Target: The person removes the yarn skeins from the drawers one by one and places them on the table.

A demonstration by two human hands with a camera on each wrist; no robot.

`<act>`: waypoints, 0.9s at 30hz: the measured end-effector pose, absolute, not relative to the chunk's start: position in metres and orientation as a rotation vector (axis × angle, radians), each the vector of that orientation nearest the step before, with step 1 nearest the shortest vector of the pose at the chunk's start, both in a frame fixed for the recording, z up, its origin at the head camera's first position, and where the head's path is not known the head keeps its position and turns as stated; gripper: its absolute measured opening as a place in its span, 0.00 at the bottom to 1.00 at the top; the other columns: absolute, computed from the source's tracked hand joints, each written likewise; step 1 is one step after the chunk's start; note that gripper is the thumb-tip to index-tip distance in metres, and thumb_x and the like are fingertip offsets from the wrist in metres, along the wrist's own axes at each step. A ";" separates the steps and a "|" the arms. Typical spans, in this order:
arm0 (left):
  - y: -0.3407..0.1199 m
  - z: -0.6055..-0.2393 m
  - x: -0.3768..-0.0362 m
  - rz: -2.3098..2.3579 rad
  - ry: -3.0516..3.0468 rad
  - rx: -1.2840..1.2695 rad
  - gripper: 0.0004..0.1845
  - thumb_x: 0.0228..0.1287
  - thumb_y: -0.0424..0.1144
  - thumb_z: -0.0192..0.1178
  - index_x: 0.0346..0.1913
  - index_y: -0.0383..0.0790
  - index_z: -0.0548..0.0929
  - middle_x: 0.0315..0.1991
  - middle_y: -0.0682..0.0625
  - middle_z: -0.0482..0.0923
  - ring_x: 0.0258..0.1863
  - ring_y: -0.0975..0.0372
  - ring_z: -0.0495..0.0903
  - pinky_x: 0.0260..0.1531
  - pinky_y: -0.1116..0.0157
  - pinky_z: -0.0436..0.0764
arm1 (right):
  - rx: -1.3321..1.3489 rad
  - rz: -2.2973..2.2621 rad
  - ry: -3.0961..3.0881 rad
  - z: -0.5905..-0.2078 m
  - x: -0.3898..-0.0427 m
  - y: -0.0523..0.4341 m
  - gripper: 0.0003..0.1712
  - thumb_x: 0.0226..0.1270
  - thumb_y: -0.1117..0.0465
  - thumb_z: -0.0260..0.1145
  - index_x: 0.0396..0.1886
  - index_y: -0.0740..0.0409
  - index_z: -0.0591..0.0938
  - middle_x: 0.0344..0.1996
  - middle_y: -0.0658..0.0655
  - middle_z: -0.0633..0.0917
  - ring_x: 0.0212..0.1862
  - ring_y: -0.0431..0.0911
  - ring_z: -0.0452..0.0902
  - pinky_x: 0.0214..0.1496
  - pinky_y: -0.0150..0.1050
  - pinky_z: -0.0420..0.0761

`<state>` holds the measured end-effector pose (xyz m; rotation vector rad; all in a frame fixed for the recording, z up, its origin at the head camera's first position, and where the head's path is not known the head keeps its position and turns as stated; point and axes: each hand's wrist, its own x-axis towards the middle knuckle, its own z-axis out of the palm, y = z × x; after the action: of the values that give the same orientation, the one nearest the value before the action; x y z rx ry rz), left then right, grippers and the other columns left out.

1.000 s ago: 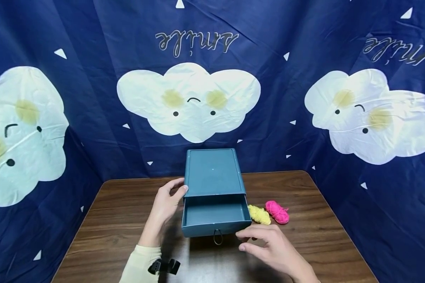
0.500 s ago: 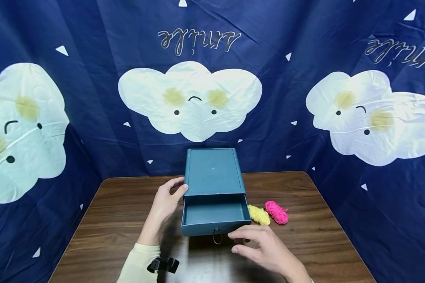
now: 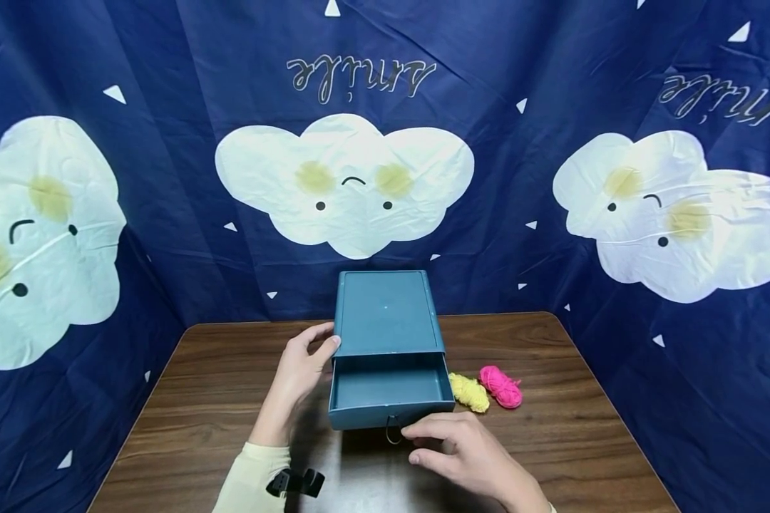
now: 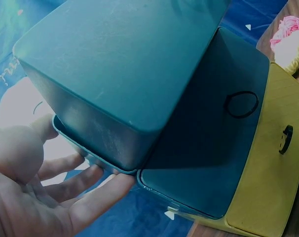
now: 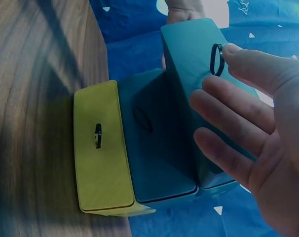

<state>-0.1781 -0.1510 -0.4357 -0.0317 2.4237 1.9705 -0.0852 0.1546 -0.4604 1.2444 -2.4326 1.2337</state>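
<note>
A small drawer cabinet point(image 3: 385, 313) stands on the table, its teal top drawer point(image 3: 391, 388) pulled out, with nothing inside. My left hand point(image 3: 300, 363) is at the cabinet's left side; thumb and fingertips touch the frame's edge in the left wrist view. In front of the drawer, my right hand point(image 3: 458, 452) has loosely bent fingers, spread apart. One fingertip is right at the black ring pull point(image 5: 217, 60) of the top drawer. Below are a closed teal drawer point(image 5: 157, 143) and a closed yellow drawer point(image 5: 102, 163), each with a black ring.
To the cabinet's right lie a yellow yarn skein point(image 3: 470, 393) and a pink yarn skein point(image 3: 502, 387) on the brown wooden table point(image 3: 552, 427). A blue cloth point(image 3: 500, 271) printed with clouds hangs behind and at both sides.
My right hand has moved left along the drawer front, from near its right corner to the ring pull. The left hand, cabinet and yarn have stayed put.
</note>
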 end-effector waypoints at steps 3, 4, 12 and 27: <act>-0.151 -0.436 -0.178 1.967 2.428 -0.028 0.26 0.76 0.47 0.60 0.71 0.41 0.75 0.66 0.37 0.75 0.60 0.47 0.79 0.38 0.55 0.91 | 1.245 1.250 -2.435 -0.462 -0.086 0.152 0.17 0.69 0.56 0.73 0.57 0.41 0.87 0.47 0.43 0.90 0.41 0.37 0.84 0.36 0.20 0.79; -0.151 -0.436 -0.178 1.964 2.432 -0.028 0.26 0.76 0.47 0.60 0.71 0.41 0.75 0.66 0.37 0.75 0.60 0.47 0.79 0.38 0.55 0.91 | 1.251 1.240 -2.429 -0.463 -0.086 0.152 0.17 0.69 0.56 0.73 0.57 0.41 0.86 0.48 0.42 0.89 0.42 0.38 0.84 0.38 0.20 0.80; -0.151 -0.438 -0.178 1.960 2.432 -0.025 0.26 0.77 0.47 0.59 0.71 0.41 0.75 0.66 0.37 0.75 0.61 0.47 0.78 0.38 0.55 0.91 | 1.277 1.224 -2.434 -0.464 -0.089 0.147 0.15 0.71 0.56 0.71 0.56 0.44 0.87 0.48 0.43 0.90 0.50 0.36 0.85 0.51 0.27 0.84; -0.152 -0.442 -0.181 1.965 2.426 -0.036 0.26 0.77 0.46 0.59 0.72 0.40 0.73 0.67 0.37 0.74 0.62 0.47 0.77 0.39 0.53 0.91 | 1.227 1.221 -2.418 -0.461 -0.093 0.140 0.09 0.69 0.55 0.73 0.47 0.43 0.89 0.42 0.38 0.90 0.47 0.33 0.85 0.46 0.26 0.84</act>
<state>-0.1814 -0.1520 -0.4417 -0.0359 2.4255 1.9653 -0.0934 0.1398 -0.4611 1.2274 -2.4184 1.2210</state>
